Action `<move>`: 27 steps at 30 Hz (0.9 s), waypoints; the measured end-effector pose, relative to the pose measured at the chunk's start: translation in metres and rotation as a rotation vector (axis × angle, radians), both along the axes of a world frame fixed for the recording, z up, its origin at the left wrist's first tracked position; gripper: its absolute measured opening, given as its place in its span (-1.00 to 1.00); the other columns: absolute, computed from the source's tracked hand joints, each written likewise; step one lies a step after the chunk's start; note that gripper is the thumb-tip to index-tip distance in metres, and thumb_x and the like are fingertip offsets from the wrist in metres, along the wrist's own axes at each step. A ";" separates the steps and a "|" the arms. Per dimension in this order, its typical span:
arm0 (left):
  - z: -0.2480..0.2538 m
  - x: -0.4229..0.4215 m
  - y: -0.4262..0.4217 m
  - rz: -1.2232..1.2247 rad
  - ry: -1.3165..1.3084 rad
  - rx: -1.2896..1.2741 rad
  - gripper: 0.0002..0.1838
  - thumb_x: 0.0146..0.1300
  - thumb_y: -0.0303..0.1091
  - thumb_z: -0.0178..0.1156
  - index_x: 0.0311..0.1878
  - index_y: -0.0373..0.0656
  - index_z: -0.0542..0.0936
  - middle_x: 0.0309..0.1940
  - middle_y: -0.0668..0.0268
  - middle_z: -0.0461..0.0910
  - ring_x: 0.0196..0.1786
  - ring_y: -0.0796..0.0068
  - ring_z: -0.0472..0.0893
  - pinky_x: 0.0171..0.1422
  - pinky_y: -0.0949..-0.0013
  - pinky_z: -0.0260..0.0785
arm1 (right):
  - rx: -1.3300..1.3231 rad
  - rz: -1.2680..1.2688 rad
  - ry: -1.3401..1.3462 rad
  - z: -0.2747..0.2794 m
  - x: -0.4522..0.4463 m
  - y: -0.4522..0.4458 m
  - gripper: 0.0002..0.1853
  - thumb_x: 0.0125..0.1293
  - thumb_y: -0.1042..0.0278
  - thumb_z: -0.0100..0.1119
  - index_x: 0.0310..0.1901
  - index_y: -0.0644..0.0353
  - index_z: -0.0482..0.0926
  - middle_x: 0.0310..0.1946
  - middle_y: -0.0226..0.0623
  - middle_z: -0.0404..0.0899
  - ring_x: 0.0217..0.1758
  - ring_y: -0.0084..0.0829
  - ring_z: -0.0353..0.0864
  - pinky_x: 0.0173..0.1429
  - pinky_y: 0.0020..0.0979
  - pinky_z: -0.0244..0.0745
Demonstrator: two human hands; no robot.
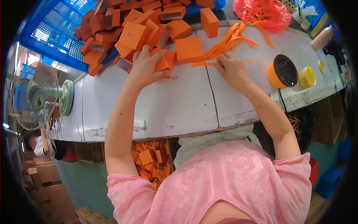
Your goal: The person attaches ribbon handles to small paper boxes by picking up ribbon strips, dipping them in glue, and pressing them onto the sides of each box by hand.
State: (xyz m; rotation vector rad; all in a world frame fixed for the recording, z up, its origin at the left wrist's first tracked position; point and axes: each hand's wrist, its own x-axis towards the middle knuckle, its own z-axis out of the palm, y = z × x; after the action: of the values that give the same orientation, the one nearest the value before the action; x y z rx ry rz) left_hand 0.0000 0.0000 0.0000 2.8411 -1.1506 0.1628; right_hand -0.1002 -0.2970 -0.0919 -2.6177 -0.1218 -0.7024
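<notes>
My left hand (145,67) grips a small orange box (164,61) at the front of a heap of similar boxes, thumb on the near side and fingers over the far side. To its right, a larger-faced orange box (189,49) lies on the table. My right hand (232,71) has its fingertips pressed together on an orange ribbon strip (204,64), whose ends show on both sides of the hand. Just beyond it, a bundle of loose orange strips (227,40) is spread over the tabletop.
Behind the heap of orange boxes (130,35) stands a blue plastic basket (56,31). A red plastic bag (278,16) holds more strips. An orange tub with dark contents (283,71) and a yellow jar (307,77) stand right. A fan (39,95) and another person (41,145) are left.
</notes>
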 end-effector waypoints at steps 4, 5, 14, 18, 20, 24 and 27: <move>0.021 -0.052 0.009 0.082 0.053 -0.166 -0.23 0.09 0.02 0.47 0.34 -0.11 0.50 0.19 0.05 0.37 0.25 -0.03 0.47 0.28 0.05 0.40 | 0.140 0.063 0.219 0.007 -0.039 0.011 -0.86 0.20 0.42 0.32 -0.37 0.24 0.54 -0.38 -0.22 0.54 -0.16 -0.12 0.58 -0.03 -0.17 0.50; 0.024 -0.069 0.009 0.096 0.074 -0.297 -0.26 0.11 0.05 0.45 0.31 -0.10 0.52 0.15 0.03 0.39 0.22 -0.03 0.49 0.24 0.04 0.42 | 0.165 0.118 0.188 0.008 -0.047 0.009 -0.87 0.19 0.46 0.31 -0.39 0.25 0.53 -0.40 -0.21 0.54 -0.22 -0.12 0.58 -0.10 -0.19 0.50; -0.007 -0.126 0.025 0.071 0.214 0.033 0.14 -0.03 0.31 0.45 0.44 -0.35 0.30 0.50 -0.13 0.15 0.48 -0.20 0.23 0.49 -0.06 0.23 | 1.234 0.191 0.537 0.029 -0.093 -0.001 -0.86 0.42 0.49 0.23 -0.09 0.32 0.51 -0.27 -0.25 0.68 -0.32 -0.59 0.65 -0.18 -0.53 0.62; -0.025 -0.120 0.042 -0.163 0.557 -0.032 0.42 -0.23 0.46 0.47 0.55 -0.34 0.10 0.56 -0.11 0.04 0.61 -0.17 0.01 0.64 -0.19 -0.15 | 1.287 0.206 0.541 0.026 -0.102 -0.002 -0.81 0.41 0.46 0.26 -0.03 0.32 0.54 -0.27 -0.25 0.70 -0.34 -0.58 0.66 -0.20 -0.51 0.62; -0.022 -0.129 0.038 -0.179 0.443 -0.012 0.42 -0.24 0.43 0.49 0.54 -0.34 0.10 0.56 -0.10 0.04 0.60 -0.16 0.02 0.63 -0.21 -0.14 | 1.263 0.119 0.632 0.027 -0.102 -0.001 -0.80 0.43 0.41 0.25 -0.02 0.32 0.56 -0.29 -0.27 0.71 -0.34 -0.60 0.66 -0.21 -0.51 0.63; -0.010 -0.154 0.035 -0.257 0.381 0.064 0.41 -0.26 0.25 0.61 0.56 -0.33 0.07 0.56 -0.04 0.07 0.61 -0.12 0.04 0.63 -0.22 -0.12 | 1.268 0.071 0.634 0.027 -0.102 -0.001 -0.79 0.44 0.37 0.24 -0.02 0.32 0.58 -0.29 -0.28 0.72 -0.36 -0.61 0.66 -0.22 -0.51 0.65; -0.033 -0.150 0.038 -0.253 0.322 0.139 0.45 -0.33 0.20 0.66 0.56 -0.34 0.07 0.52 -0.03 0.14 0.57 -0.12 0.10 0.63 -0.16 -0.09 | 1.232 0.092 0.646 0.026 -0.101 -0.002 -0.80 0.45 0.36 0.23 -0.04 0.32 0.58 -0.28 -0.26 0.72 -0.38 -0.60 0.66 -0.21 -0.52 0.66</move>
State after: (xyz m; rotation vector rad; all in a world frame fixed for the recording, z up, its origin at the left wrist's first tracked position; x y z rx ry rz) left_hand -0.1505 0.0376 -0.0326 2.6606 -1.4723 -0.3874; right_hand -0.2008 -0.2988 -0.0658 -1.4922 0.2943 0.1564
